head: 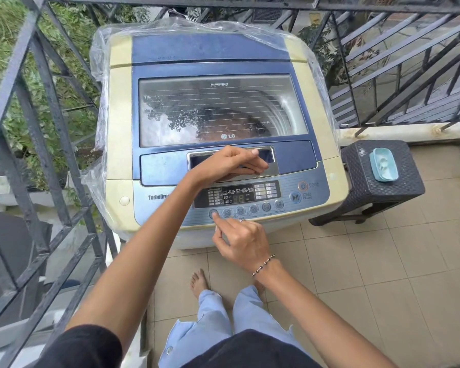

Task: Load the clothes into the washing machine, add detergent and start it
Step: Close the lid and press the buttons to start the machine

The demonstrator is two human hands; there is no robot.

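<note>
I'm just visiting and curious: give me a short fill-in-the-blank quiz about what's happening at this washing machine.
1. The washer's lid is ___.
2. The right hand presses the ___ button in the front row.
3. The left hand rests on the lid's ___.
4. The blue soap dish sits on a dark ___ beside the washer.

Missing words: closed; leftmost; handle; stool.
</note>
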